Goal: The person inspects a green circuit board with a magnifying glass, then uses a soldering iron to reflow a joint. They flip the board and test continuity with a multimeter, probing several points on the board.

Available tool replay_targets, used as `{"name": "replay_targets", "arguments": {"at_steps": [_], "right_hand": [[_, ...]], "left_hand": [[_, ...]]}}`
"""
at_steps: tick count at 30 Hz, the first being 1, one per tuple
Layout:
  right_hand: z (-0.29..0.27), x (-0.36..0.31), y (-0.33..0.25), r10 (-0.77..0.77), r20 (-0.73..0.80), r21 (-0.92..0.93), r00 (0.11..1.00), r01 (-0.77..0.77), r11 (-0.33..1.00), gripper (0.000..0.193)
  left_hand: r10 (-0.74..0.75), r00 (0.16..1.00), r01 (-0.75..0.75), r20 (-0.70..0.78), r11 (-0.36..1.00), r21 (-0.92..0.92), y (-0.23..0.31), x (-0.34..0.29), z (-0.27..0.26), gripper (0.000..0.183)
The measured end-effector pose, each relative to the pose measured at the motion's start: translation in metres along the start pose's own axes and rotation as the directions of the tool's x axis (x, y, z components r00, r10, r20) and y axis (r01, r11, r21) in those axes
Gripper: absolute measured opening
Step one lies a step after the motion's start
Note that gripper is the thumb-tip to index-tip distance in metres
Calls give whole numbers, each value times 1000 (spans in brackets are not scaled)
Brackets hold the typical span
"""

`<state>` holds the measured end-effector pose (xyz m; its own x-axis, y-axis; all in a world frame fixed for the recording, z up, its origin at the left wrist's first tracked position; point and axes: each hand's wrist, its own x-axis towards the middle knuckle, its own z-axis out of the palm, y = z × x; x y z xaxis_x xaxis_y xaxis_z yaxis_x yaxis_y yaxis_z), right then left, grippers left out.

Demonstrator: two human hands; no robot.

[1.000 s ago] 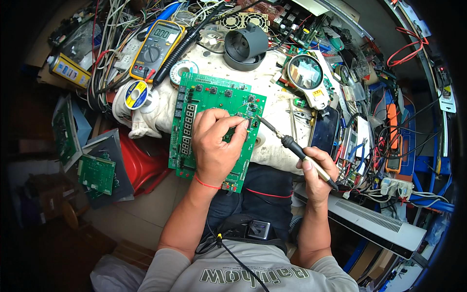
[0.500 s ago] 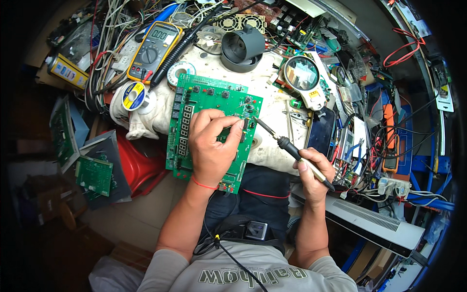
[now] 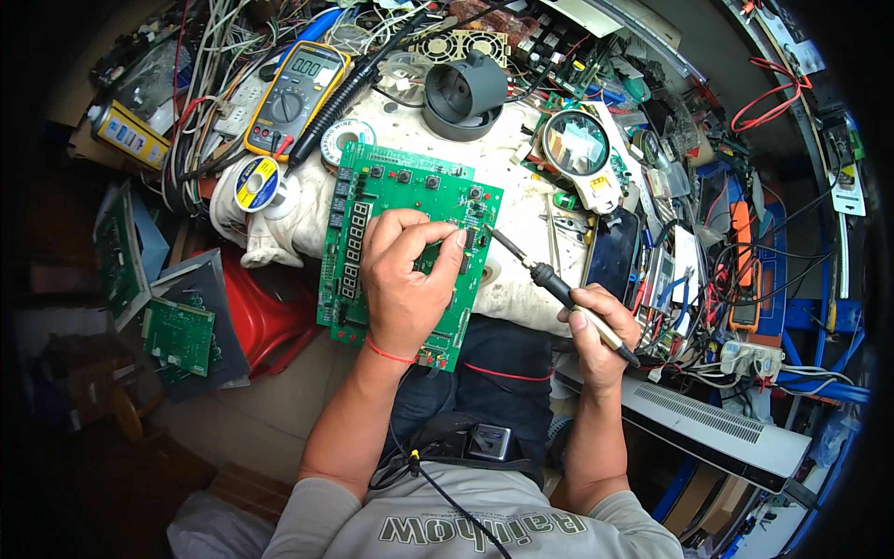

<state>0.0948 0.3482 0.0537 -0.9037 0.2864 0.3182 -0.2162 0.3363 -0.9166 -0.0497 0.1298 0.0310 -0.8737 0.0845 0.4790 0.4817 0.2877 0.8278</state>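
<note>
Step in hand, as judged from the posture: iron work near the right edge of the green circuit board (image 3: 440,207), which lies partly on the white cloth (image 3: 533,252) with its near edge extending over the lap. The left hand (image 3: 407,265) is closed to a pinch of thumb and forefinger above the board, beside a black chip (image 3: 467,247); whether it grips a small part cannot be told. The right hand (image 3: 603,334) is wrapped around the soldering iron (image 3: 556,282), tip at the board's edge; contact cannot be confirmed. The next move calls for a steady tip, clear of the left fingertips. Relative to half a second earlier, hands, iron and board hold practically the same positions.
</note>
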Motion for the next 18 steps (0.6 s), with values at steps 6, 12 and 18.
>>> {"name": "replay_targets", "arguments": {"at_steps": [6, 12, 18], "right_hand": [[1, -1, 0, -18, -33, 76, 999, 20, 997, 27], [2, 0, 0, -32, -19, 51, 999, 33, 998, 27], [1, 0, -2, 3, 17, 19, 1000, -3, 1000, 28]], "left_hand": [[12, 1000, -12, 2, 1000, 4, 0, 0, 0, 14], [14, 1000, -14, 2, 1000, 3, -1, 0, -1, 14], [22, 1000, -22, 20, 1000, 13, 0, -1, -2, 13]]}}
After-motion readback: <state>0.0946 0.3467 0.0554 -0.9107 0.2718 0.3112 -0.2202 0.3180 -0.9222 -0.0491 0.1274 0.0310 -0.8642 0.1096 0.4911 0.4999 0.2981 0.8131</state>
